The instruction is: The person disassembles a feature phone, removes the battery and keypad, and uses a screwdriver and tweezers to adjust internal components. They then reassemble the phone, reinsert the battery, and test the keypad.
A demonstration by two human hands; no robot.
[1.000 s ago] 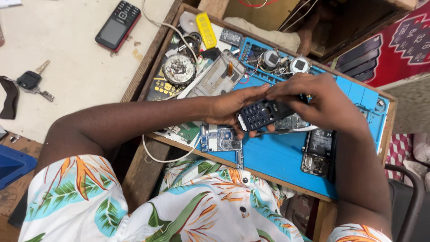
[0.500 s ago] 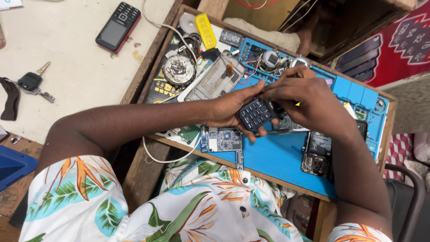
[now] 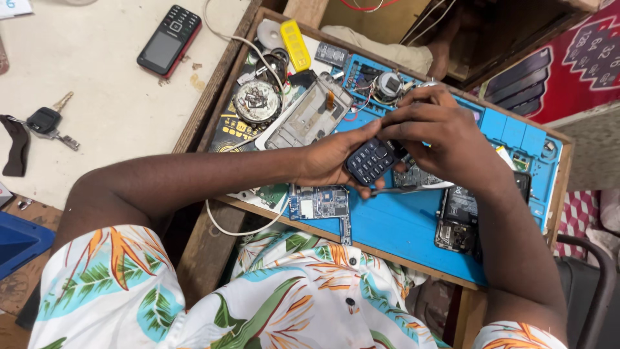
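Both my hands meet over a blue work mat (image 3: 400, 226) set in a wooden tray. A small dark keypad phone (image 3: 369, 159) sits in my left hand (image 3: 332, 157), which grips it from below and the left with the keypad facing up. My right hand (image 3: 439, 132) covers the phone's upper end, fingers curled down onto it. A thin metal tool (image 3: 403, 188) lies just under the phone. A bare circuit board (image 3: 320, 203) lies on the mat right below my left hand.
A grey phone frame (image 3: 310, 116), a round metal part (image 3: 256, 102), a yellow piece (image 3: 296, 37) and a white cable (image 3: 242, 229) crowd the tray's left. An opened phone (image 3: 457, 216) lies right. A red-edged black phone (image 3: 170, 39) and a key (image 3: 50, 123) rest on the pale table.
The keypad phone has turned more upright and shifted slightly left in my hands. My right hand has closed further over its upper end.
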